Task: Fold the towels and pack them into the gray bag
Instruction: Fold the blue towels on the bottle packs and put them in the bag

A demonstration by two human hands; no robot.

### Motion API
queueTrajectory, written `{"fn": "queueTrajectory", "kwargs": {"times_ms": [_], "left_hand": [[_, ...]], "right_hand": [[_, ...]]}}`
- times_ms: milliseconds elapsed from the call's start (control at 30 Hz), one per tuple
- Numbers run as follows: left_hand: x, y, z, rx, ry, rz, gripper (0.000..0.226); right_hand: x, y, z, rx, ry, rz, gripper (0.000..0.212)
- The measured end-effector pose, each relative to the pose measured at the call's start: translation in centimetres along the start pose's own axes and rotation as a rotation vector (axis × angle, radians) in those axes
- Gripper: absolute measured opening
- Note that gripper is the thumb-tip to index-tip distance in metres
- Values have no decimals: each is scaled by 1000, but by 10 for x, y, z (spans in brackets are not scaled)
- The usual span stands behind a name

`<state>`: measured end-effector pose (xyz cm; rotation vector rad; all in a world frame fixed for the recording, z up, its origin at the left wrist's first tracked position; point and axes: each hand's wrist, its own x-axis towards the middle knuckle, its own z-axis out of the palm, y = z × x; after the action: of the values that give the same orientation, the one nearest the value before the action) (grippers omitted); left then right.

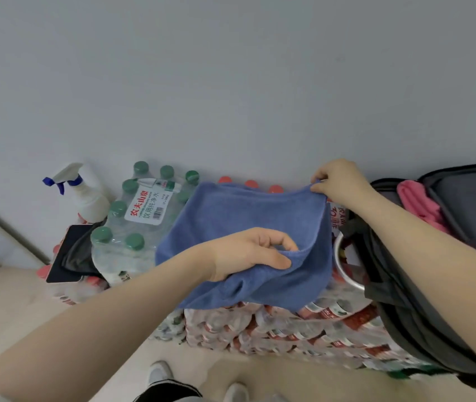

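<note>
Folding is underway: both hands, left hand (pixel 252 253) and right hand (pixel 340 181), pinch the blue towel (pixel 242 221) left of the gray bag (pixel 463 204), probably mid-fold; next, bring edges together.

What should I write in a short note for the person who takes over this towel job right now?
Left hand: pinches the near edge of the blue microfibre towel.
Right hand: pinches its far right corner.
The towel hangs spread over the packs of bottles, not folded yet.
Open gray fabric bag is at right, with a pink towel already inside.
Left: fold the blue one, pack it.
</note>
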<state>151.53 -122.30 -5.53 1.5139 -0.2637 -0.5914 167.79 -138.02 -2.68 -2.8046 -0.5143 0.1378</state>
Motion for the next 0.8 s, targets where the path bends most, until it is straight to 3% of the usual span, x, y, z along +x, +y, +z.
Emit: {"fn": "queueTrajectory", "kwargs": {"times_ms": [100,200,333,433,500,567,800], "left_hand": [[24,-15,14,299,19,-137,7],[43,-33,22,525,46,-222,22],[57,-30,8,418,533,6,22],[65,-23,-27,369,684,14,32],[68,-20,-50,519,720,3,30],[70,-20,-74,724,706,1,35],[84,-40,-133,1237,325,-207,32]], "right_hand": [[-11,23,9,78,-47,6,11],[-16,36,17,118,-43,10,11],[-9,47,29,1,-132,32,15],[0,54,40,-54,-202,67,20],[4,55,43,-60,-213,99,20],[8,55,45,-52,-208,138,20],[14,44,55,-69,-192,242,41]]}}
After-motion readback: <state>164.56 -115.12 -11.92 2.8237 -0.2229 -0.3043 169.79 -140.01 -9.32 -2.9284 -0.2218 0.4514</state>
